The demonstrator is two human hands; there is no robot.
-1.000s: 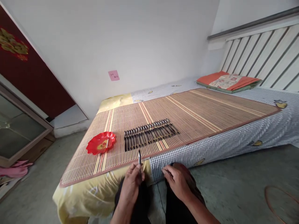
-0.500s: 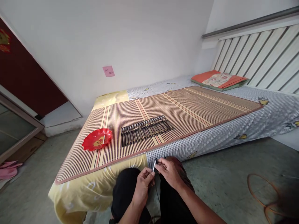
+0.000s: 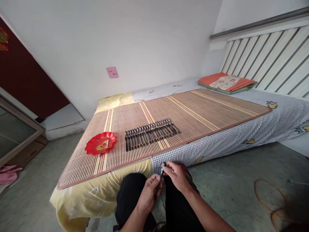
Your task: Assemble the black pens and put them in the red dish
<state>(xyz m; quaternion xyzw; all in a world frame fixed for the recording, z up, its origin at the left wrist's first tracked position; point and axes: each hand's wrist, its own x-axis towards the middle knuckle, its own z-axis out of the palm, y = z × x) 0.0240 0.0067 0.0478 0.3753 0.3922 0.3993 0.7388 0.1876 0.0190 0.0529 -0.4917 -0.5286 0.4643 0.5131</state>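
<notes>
Over my knees, at the near edge of the bed, both hands hold one slim pen (image 3: 162, 170). It is tilted, its dark upper end leaning away from me. My left hand (image 3: 151, 190) pinches the lower part between thumb and fingers. At the upper end my right hand (image 3: 175, 174) is closed on it with thumb and fingertips, which cover much of it. Beyond my hands, a row of several black pens (image 3: 152, 135) lies side by side on the bamboo mat (image 3: 193, 116). Left of the row is a red scalloped plate (image 3: 93, 146) with a thin white stick (image 3: 107, 143) in it.
The bed has a checked and yellow sheet (image 3: 103, 190) hanging over its front edge. Folded orange cloth (image 3: 217, 79) lies at the far right by the white slatted headboard (image 3: 267, 58). An orange cable (image 3: 258, 196) loops on the floor at right. Pink cloth (image 3: 9, 174) is at far left.
The pen and both hands have shifted slightly right, and the pen's visible part looks darker and more tilted. My left hand has turned a little. The pens and plate stay put.
</notes>
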